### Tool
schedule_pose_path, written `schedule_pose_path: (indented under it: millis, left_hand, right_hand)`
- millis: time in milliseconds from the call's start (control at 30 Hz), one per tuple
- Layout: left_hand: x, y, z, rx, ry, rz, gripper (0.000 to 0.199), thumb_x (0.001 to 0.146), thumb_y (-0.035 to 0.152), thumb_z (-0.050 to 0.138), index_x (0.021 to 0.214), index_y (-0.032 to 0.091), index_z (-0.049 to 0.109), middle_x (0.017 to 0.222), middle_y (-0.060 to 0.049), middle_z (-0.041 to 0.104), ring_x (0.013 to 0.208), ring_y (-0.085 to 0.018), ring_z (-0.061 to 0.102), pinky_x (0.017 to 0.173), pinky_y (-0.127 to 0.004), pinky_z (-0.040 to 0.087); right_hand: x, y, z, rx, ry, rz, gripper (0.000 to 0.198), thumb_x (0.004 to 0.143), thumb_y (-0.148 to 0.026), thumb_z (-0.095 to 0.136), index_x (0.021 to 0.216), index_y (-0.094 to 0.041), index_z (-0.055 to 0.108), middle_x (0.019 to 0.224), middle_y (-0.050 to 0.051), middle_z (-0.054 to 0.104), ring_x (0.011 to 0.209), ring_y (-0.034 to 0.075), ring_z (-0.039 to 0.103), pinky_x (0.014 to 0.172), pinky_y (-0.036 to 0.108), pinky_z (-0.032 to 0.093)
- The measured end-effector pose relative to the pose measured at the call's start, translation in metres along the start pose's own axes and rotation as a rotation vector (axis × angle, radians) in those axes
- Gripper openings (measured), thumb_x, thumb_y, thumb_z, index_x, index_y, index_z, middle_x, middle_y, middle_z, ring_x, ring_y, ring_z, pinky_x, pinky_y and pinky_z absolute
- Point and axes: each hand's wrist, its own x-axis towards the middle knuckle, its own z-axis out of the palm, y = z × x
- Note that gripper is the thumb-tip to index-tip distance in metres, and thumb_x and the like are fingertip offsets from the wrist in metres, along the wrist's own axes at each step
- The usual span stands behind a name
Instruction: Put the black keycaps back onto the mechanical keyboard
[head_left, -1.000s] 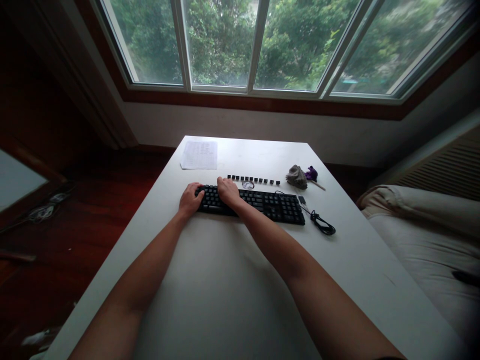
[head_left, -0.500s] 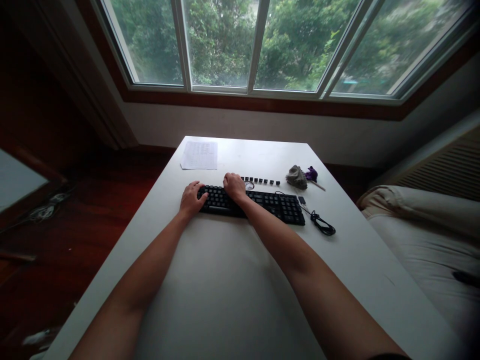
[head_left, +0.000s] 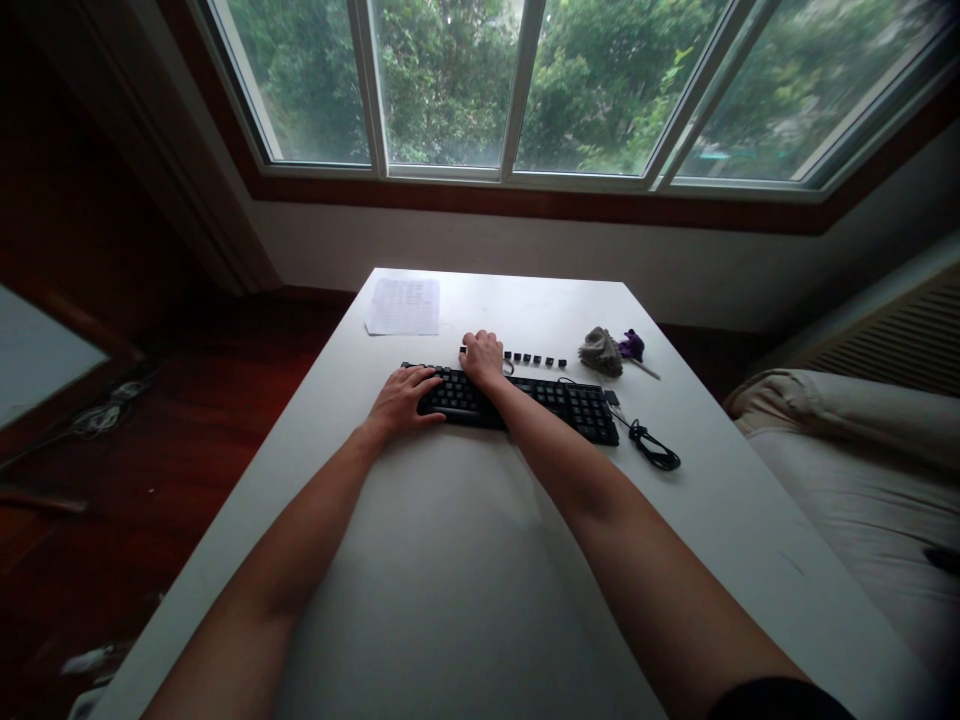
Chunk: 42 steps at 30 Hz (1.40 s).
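Note:
A black keyboard [head_left: 551,395] lies across the white table. My left hand [head_left: 405,400] rests on its left end, fingers stretched out and thumb along the front edge. Beyond the back edge of the keyboard, my right hand [head_left: 482,355] has its fingers bent together. A small black keycap [head_left: 463,349] shows at the fingertips; the grip itself is partly hidden. To the right of that hand runs a row of several loose black keycaps [head_left: 537,360]. Part of a thin ring-shaped item [head_left: 509,368] peeks out beside the right wrist.
On the white table [head_left: 450,560], a printed sheet [head_left: 403,307] lies at the back left. A grey cloth [head_left: 600,351] and a purple item with a stick [head_left: 632,346] sit at the back right. A coiled black cable [head_left: 655,447] lies right of the keyboard. A couch [head_left: 832,470] stands alongside.
My right hand has moved forward from the keyboard to the keycap row, where a keycap now shows at its fingertips. My left hand has slid right and lies flatter over the keys.

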Motion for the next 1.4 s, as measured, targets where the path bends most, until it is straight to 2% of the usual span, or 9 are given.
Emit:
schedule_pose_path:
  millis: [233, 467, 600, 767, 967, 1400]
  left_hand:
    - [0.004, -0.002, 0.007, 0.01, 0.028, -0.032, 0.07, 0.081, 0.057, 0.075, 0.142, 0.028, 0.058, 0.152, -0.009, 0.051, 0.141, -0.035, 0.042, 0.123, -0.055, 0.026]
    - [0.004, -0.005, 0.011, 0.024, 0.043, -0.052, 0.07, 0.083, 0.057, 0.073, 0.144, 0.027, 0.056, 0.154, -0.009, 0.05, 0.145, -0.035, 0.039, 0.125, -0.055, 0.022]
    - [0.003, -0.007, 0.014, 0.024, 0.046, -0.076, 0.07, 0.083, 0.055, 0.074, 0.145, 0.029, 0.056, 0.156, -0.008, 0.049, 0.148, -0.035, 0.037, 0.125, -0.056, 0.02]
    - [0.003, -0.006, 0.014, 0.016, 0.057, -0.079, 0.07, 0.083, 0.054, 0.074, 0.145, 0.028, 0.055, 0.156, -0.009, 0.048, 0.148, -0.035, 0.037, 0.125, -0.057, 0.02]
    - [0.003, -0.006, 0.012, -0.002, 0.06, -0.081, 0.068, 0.083, 0.053, 0.074, 0.144, 0.029, 0.056, 0.156, -0.008, 0.048, 0.147, -0.035, 0.037, 0.126, -0.056, 0.019]
    - [0.004, -0.007, 0.014, -0.005, 0.053, -0.068, 0.068, 0.083, 0.053, 0.074, 0.144, 0.029, 0.056, 0.155, -0.009, 0.049, 0.147, -0.035, 0.037, 0.125, -0.056, 0.02]
  right_hand:
    - [0.014, 0.003, 0.0, -0.043, -0.027, -0.051, 0.027, 0.095, -0.025, 0.054, 0.117, -0.02, 0.068, 0.124, 0.017, 0.061, 0.121, 0.032, 0.044, 0.1, 0.043, 0.035]
    - [0.016, 0.01, -0.009, 0.001, 0.025, -0.115, 0.028, 0.097, -0.03, 0.054, 0.117, -0.018, 0.069, 0.122, 0.015, 0.067, 0.118, 0.03, 0.051, 0.098, 0.04, 0.038]
    - [0.018, 0.019, -0.025, 0.05, -0.105, -0.256, 0.028, 0.097, -0.031, 0.056, 0.118, -0.021, 0.071, 0.111, 0.009, 0.074, 0.103, 0.023, 0.062, 0.088, 0.031, 0.042]
    - [0.017, 0.03, -0.04, 0.053, -0.222, -0.315, 0.026, 0.093, -0.035, 0.062, 0.112, -0.024, 0.076, 0.103, 0.004, 0.077, 0.091, 0.019, 0.067, 0.076, 0.026, 0.044]
    - [0.014, 0.032, -0.041, 0.067, -0.326, -0.369, 0.023, 0.091, -0.032, 0.067, 0.11, -0.027, 0.079, 0.106, 0.001, 0.078, 0.095, 0.017, 0.069, 0.079, 0.023, 0.045]
    - [0.007, 0.022, -0.03, -0.048, -0.288, -0.378, 0.023, 0.093, -0.034, 0.064, 0.111, -0.028, 0.076, 0.113, 0.005, 0.076, 0.104, 0.022, 0.068, 0.086, 0.028, 0.046]
